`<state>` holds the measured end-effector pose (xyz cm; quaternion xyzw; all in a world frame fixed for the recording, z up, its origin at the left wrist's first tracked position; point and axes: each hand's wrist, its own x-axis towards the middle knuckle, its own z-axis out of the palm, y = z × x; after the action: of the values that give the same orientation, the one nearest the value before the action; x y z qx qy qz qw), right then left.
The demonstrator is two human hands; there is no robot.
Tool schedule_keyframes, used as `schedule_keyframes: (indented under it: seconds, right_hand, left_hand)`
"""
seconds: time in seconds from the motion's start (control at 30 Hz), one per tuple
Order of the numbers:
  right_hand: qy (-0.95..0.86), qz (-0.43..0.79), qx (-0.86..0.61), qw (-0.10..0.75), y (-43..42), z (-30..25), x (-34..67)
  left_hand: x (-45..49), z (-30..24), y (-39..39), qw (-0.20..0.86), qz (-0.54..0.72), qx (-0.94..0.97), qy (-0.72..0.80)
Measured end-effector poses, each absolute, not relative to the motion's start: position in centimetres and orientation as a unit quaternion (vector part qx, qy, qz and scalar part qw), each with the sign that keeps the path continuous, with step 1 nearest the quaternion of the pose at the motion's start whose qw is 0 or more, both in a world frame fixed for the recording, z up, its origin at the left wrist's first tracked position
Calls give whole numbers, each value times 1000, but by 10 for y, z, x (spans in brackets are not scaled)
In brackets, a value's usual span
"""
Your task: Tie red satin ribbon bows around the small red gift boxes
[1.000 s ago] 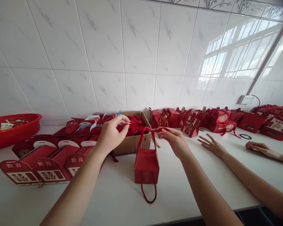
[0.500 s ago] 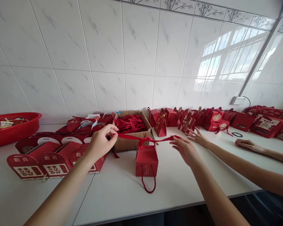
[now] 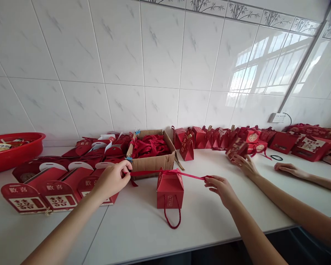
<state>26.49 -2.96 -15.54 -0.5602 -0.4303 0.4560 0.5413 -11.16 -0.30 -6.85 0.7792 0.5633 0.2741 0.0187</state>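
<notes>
A small red gift box [image 3: 170,191] stands upright on the white table, its red cord handle [image 3: 173,224] hanging over the front onto the tabletop. A red ribbon [image 3: 191,176] crosses the top of the box and is stretched out to both sides. My left hand [image 3: 114,180] pinches one end of it, left of the box. To the right, my right hand [image 3: 219,187] pinches the other end between thumb and fingers. Both hands are off the box itself. Where the ribbon meets the box top, I cannot make out a knot clearly.
Behind the box sits a cardboard carton [image 3: 154,162] full of red ribbons. Several open red boxes [image 3: 61,197] line the left, near a red basin [image 3: 15,152]. At right, another person's hand [image 3: 246,165] touches a patterned red box [image 3: 237,148]; finished-looking boxes line the wall.
My hands have moved lower, pulling the ribbon straighter and flatter over the box top. The other person's hand has moved right, along with the patterned box.
</notes>
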Motion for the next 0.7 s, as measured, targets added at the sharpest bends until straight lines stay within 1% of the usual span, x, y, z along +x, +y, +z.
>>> schedule_keyframes:
  seconds: [0.17,0.4,0.7]
  right_hand:
    - [-463,404,-617,492,-33,-165,269]
    - [-475,342,-682,439,-34,-178,285]
    - [-482,292,-721,404,-39,-178,291]
  left_hand:
    - [-111,-74,-3,-58,164,790,588]
    - [-109,-86,-1,-140,76,793,587]
    - [-102,-97,-4,-185,-21,790,584]
